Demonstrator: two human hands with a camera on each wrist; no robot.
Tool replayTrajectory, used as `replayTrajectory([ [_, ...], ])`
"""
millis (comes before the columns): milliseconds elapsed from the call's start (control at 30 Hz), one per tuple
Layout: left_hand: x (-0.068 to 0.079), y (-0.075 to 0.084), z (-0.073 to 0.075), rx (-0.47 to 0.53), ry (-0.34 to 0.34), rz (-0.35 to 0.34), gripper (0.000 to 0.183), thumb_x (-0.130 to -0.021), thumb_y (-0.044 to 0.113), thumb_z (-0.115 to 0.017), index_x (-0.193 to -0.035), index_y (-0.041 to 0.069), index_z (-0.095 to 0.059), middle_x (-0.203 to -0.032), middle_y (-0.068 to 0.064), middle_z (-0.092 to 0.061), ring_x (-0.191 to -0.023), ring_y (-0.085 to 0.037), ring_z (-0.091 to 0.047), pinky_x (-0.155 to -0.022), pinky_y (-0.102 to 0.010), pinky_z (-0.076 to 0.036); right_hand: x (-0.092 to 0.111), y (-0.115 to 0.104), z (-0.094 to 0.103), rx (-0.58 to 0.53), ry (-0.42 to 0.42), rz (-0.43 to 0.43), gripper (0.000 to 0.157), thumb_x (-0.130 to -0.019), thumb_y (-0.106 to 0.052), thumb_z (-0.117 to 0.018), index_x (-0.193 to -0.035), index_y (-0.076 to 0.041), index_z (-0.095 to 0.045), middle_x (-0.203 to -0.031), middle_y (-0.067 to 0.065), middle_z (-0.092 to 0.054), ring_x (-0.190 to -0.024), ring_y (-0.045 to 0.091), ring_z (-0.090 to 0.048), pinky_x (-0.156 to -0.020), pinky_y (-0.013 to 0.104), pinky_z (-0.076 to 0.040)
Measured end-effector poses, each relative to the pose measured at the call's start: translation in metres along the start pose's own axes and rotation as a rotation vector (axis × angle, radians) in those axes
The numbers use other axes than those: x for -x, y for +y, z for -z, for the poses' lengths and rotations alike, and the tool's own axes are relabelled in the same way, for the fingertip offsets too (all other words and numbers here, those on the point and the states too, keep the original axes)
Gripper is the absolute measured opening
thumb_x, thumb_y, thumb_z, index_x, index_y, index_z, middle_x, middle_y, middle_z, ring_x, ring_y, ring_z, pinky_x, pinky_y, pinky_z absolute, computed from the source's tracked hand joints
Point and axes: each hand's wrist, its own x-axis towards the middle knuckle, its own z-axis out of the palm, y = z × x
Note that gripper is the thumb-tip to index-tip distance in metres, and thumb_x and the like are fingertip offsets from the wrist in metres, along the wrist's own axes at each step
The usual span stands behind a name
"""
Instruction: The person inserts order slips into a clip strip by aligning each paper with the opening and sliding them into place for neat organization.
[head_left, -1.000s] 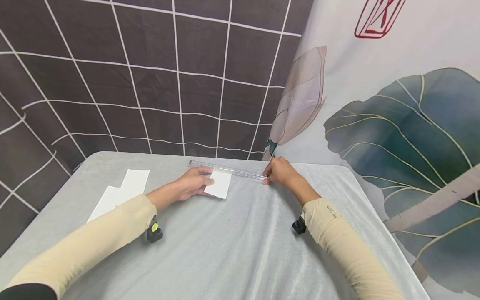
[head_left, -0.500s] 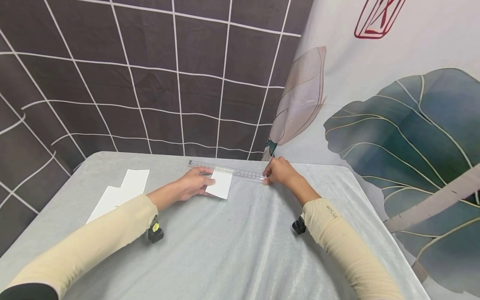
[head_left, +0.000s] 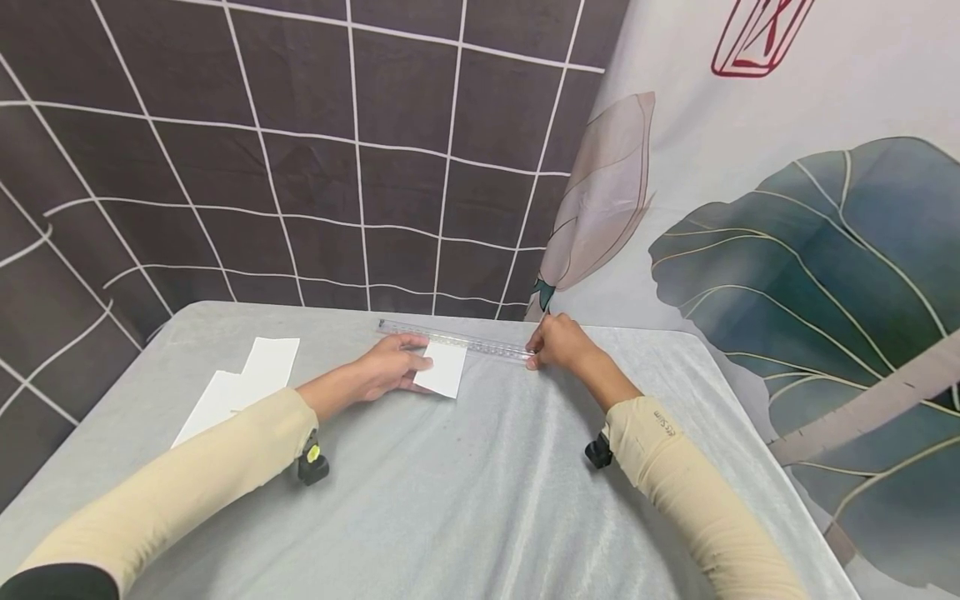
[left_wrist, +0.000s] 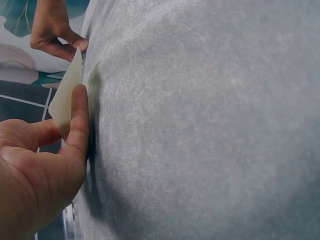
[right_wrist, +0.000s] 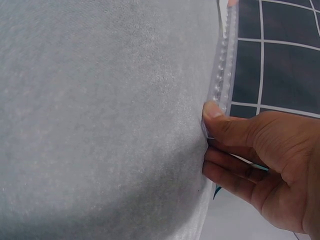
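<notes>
Near the far edge of the table lies a clear plastic ruler [head_left: 487, 345], running left to right in the head view. My right hand [head_left: 561, 342] pinches its right end; the right wrist view shows the thumb on top of the ruler [right_wrist: 225, 70]. My left hand [head_left: 384, 368] holds a small white piece of paper [head_left: 442, 372] between thumb and fingers. The paper's far edge meets the ruler's near side. In the left wrist view the paper [left_wrist: 65, 102] stands tilted, one finger lying along it.
More white paper pieces [head_left: 268, 363] lie at the table's left, partly behind my left sleeve [head_left: 187, 467]. A grey cloth [head_left: 480, 500] covers the table. Behind it hangs a dark gridded curtain [head_left: 300, 167], with a leaf-patterned one [head_left: 825, 250] to the right.
The left hand and its piece of paper have slid slightly right along the ruler. The right hand and the ruler stay in place.
</notes>
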Motion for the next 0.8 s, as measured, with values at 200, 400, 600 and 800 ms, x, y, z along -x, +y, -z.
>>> replayTrajectory([
  [200,-0.0015,0.0000,-0.0006,-0.009,-0.004,0.001,0.064,-0.113,-0.002,-0.054,-0.171,-0.009,-0.027,-0.155,-0.031,-0.057,-0.135,-0.038,-0.071,-0.117,-0.052,-0.063,0.0011,0.0008,0.0011,-0.005,0.003,0.005,0.029,-0.084,-0.016,-0.100,-0.108,-0.004,-0.090,-0.103,0.011,-0.088,-0.105,0.033,-0.083,-0.102,0.050,-0.066],
  [400,-0.0016,0.0010,-0.0038,0.002,0.004,0.004,0.064,-0.113,-0.003,-0.055,-0.170,-0.009,-0.029,-0.148,-0.028,-0.062,-0.124,-0.031,-0.075,-0.113,-0.050,-0.065,0.0015,-0.0003,0.0018,-0.007,0.003,0.008,0.028,-0.084,-0.015,-0.100,-0.108,-0.004,-0.090,-0.104,0.012,-0.088,-0.106,0.033,-0.082,-0.101,0.050,-0.066],
  [600,-0.0007,0.0035,-0.0068,-0.003,-0.001,0.013,0.064,-0.113,-0.003,-0.055,-0.171,-0.009,-0.029,-0.147,-0.027,-0.061,-0.121,-0.028,-0.074,-0.111,-0.046,-0.067,0.0011,-0.0003,0.0014,-0.005,0.000,-0.002,0.028,-0.084,-0.015,-0.100,-0.108,-0.005,-0.090,-0.105,0.012,-0.088,-0.107,0.034,-0.082,-0.101,0.049,-0.066],
  [800,-0.0008,0.0045,-0.0083,-0.004,-0.008,0.017,0.064,-0.112,-0.002,-0.055,-0.170,-0.009,-0.029,-0.145,-0.025,-0.062,-0.119,-0.028,-0.073,-0.110,-0.046,-0.067,-0.0007,0.0010,0.0001,0.000,0.000,0.002,0.028,-0.085,-0.015,-0.100,-0.108,-0.003,-0.090,-0.105,0.012,-0.088,-0.106,0.033,-0.082,-0.100,0.049,-0.066],
])
